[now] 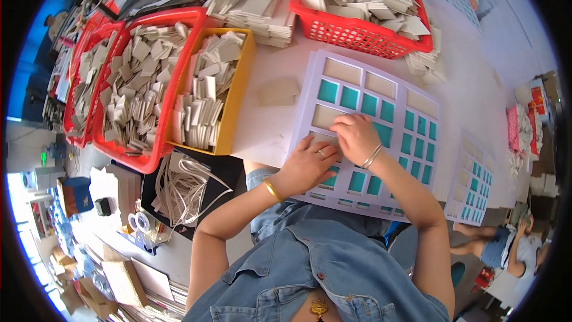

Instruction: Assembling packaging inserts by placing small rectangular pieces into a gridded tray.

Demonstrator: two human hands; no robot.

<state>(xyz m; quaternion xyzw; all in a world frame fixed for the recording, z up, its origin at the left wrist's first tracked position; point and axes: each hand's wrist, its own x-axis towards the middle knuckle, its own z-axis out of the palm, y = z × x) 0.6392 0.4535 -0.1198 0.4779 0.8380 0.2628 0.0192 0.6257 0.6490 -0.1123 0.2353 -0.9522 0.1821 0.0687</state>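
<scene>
A white frame board (417,98) with rectangular openings lies at the table's front edge. Several openings show turquoise (369,105); others hold flat grey-beige cards (342,71). My left hand (307,164), wearing a ring and a gold bangle, rests on the board's left side with its fingers spread. Right beside it, my right hand (356,138) has its fingers bent together, tips down at an opening on the left-middle of the board. Whatever is under those fingertips is hidden. Just above the hands, a beige card (323,117) fills an opening.
Red baskets (363,39) (193,42) and a yellow box (241,83) hold many card pieces. Stacked cards (262,9) stand at the back, and a loose card (278,92) lies left of the board. Another frame board (471,182) is at the right. Scissors (140,223) lie lower left.
</scene>
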